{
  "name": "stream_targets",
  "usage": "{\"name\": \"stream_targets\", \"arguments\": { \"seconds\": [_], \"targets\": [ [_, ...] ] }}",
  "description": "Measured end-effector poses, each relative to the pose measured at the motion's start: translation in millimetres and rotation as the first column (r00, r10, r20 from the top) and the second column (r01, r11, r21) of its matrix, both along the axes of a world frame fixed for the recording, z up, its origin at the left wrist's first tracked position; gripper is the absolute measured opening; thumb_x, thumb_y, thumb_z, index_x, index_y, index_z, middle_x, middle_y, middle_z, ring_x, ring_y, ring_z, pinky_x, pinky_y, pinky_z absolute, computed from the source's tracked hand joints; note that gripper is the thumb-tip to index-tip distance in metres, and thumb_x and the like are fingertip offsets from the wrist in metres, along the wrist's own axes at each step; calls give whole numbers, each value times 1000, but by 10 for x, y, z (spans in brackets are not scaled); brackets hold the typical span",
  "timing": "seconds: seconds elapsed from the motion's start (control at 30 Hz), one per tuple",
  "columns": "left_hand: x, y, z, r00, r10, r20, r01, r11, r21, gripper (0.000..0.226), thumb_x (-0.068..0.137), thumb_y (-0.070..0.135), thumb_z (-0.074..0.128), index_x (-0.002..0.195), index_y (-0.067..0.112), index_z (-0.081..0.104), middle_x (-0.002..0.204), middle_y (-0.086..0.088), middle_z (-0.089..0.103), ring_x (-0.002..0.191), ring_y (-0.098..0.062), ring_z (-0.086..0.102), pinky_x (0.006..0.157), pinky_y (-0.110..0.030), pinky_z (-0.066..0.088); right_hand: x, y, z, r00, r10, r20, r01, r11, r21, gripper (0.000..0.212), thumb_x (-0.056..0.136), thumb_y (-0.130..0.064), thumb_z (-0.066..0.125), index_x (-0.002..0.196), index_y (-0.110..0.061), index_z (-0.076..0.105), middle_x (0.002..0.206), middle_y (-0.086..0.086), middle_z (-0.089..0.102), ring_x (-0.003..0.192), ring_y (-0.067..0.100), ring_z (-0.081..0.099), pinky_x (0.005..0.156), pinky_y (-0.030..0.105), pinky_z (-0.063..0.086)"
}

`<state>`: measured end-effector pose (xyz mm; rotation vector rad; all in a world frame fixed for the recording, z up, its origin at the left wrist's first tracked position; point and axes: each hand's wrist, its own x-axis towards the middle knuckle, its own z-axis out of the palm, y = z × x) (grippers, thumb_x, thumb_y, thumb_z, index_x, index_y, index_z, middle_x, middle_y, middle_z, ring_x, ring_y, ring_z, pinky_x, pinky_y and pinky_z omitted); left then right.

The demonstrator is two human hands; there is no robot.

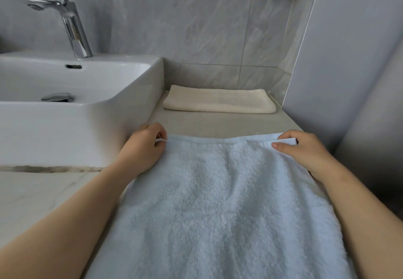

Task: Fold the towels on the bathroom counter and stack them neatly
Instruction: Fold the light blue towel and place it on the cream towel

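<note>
While the blue towel (220, 209) lies flat on the counter (39, 191) with its long axis running from the person straight out toward the wall, both hands hold its far edge: the left hand (142, 148) pinches the far left corner between thumb and fingers, and the right hand (303, 150) is closed on the far right corner, thumb on top of the hem. The hands sit at equal reach, one at each end of that short edge, so the coming fold most likely turns on that edge travelling along the long axis — toward the person, over the body of the cloth. The near end runs out of view at the bottom, so I cannot tell whether it hangs off the counter. The towel is thick looped terry, pale blue, with a flat woven band by the hem; it looks soft and limp, likely to sag between the hands if lifted. Beyond it, well apart and against the back wall, a cream towel (218, 102) lies already folded into a low, flat rectangle — the likely base of the stack. A glossy white basin (130, 78) stands just left of the left hand.
</note>
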<state>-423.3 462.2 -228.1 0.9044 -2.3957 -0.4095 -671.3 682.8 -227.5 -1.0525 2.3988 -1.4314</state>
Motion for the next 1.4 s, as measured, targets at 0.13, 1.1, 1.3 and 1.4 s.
{"name": "stream_targets", "arguments": {
  "seconds": [0.13,1.1,1.3,1.4],
  "targets": [
    [74,65,24,986,60,-157,-50,996,72,12,85,6,56,82,17,54,76,5,51,75,-18,47,60,-19,27,125,88,12,997,-16,75,19,999,-39,6,83,-19,70,80,-19,65,90,0,61,79,15,57,66,23,45],
    [1583,1044,526,720,-18,-694,245,942,230,25,63,12,78,59,36,71,79,21,70,81,3,63,73,-9,48,1417,1368,450,890,298,346,-100,866,-491,46,25,-55,88,53,-27,65,60,-7,65,55,4,64,50,21,51],
    [1615,1028,657,771,-93,-630,303,924,235,31,71,2,73,57,29,70,84,18,71,75,4,63,64,-9,51,1381,1417,505,977,123,175,-28,884,-466,19,73,-16,72,60,-19,58,46,-13,53,43,-2,48,44,10,38],
    [1562,1002,632,839,-125,-529,315,906,284,30,74,0,72,59,26,70,72,12,71,68,-2,62,64,-10,51,1338,1381,454,990,62,129,-1,905,-426,23,81,-8,68,65,-13,53,43,-14,49,39,-3,43,38,7,31]
  ]
}}
